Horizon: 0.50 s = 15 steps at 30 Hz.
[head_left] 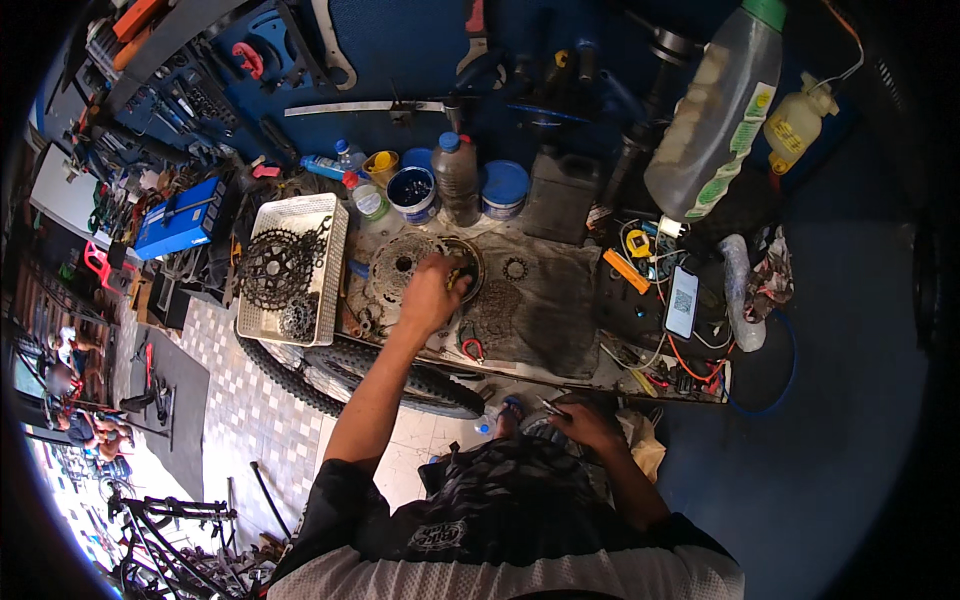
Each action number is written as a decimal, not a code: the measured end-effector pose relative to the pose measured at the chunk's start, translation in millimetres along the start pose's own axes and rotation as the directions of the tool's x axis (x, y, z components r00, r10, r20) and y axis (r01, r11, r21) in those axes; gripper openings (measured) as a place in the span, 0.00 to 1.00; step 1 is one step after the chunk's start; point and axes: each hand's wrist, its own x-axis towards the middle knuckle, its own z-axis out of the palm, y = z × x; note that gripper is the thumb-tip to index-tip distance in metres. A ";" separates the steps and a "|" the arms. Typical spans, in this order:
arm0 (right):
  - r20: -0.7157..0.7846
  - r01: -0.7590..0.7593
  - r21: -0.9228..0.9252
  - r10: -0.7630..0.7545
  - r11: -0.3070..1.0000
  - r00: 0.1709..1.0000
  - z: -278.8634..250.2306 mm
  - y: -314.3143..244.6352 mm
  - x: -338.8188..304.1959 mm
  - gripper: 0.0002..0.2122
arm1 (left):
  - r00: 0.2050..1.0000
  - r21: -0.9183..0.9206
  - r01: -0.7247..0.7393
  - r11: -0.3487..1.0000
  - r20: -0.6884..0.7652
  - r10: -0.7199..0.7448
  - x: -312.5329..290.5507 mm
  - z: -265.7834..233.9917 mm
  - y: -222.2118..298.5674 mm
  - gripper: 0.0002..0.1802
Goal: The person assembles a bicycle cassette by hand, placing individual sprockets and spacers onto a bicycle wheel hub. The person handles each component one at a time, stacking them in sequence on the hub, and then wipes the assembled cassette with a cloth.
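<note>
My left hand (432, 292) reaches across the bench, its fingers closed at the rim of a round tin (477, 262). What the fingers grip is hidden. Beside it lies a bicycle cassette (392, 268) with stacked sprockets. A bicycle chain (495, 312) is heaped on the dark cloth (560, 310), below a small loose sprocket (515, 268). Red-handled pliers (472, 347) rest near the bench's front edge. Low in front of my body, my right hand (588, 422) is closed around a slender metal tool (550, 407), whose kind is unclear.
A white basket (335, 290) at left holds a chainring crankset (275, 265) and chain. Bottles and tubs line the back, including a blue-lidded tub (503, 185). A phone (681, 302) lies among cables at right. A large bottle (715, 115) hangs above. Bicycle tyres (400, 370) stand below the edge.
</note>
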 end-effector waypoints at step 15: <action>-0.093 0.002 -0.131 -0.015 0.991 0.996 -2.8 -4.1 -6.1 0.23 | 0.885 0.536 0.141 0.833 0.308 -0.348 53.5 149.2 10.5 0.38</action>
